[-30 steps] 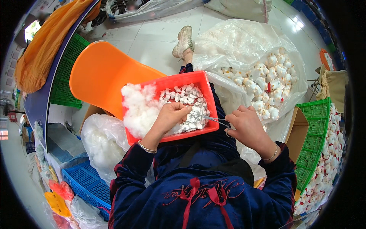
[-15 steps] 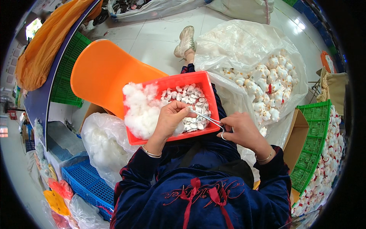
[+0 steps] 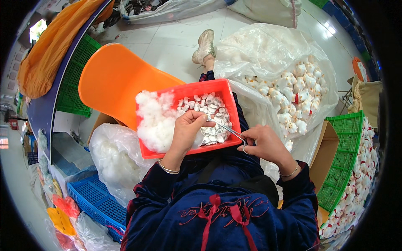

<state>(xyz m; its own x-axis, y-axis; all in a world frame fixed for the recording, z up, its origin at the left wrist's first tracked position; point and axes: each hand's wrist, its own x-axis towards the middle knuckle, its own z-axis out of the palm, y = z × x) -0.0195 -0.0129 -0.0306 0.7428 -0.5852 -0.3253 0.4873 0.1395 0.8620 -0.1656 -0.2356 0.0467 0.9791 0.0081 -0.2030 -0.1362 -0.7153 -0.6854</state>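
In the head view, everything centres on the red tray (image 3: 235, 109), set on the wearer's lap. Over its right half, towards the near edge, lie the forceps (image 3: 228, 129). Their long axis slants from the loops, just outside the tray's near right corner, forward and leftward to the tips above the cups (image 3: 214, 109) in the tray. The tips meet the left hand (image 3: 187, 130) at its fingertips; the loops are with the right hand (image 3: 266, 143).

The left hand comes over the tray's near edge, palm inward, thumb and fingers pinched together on what looks like a small white scrap (image 3: 209, 119), too small to make out well. The right hand sits off the tray's near right corner, back of the hand up, gripping the forceps with fingers curled about the loops; whether the tips are parted cannot be told.

White fluff (image 3: 155, 127) fills the tray's left half, beside the left hand.
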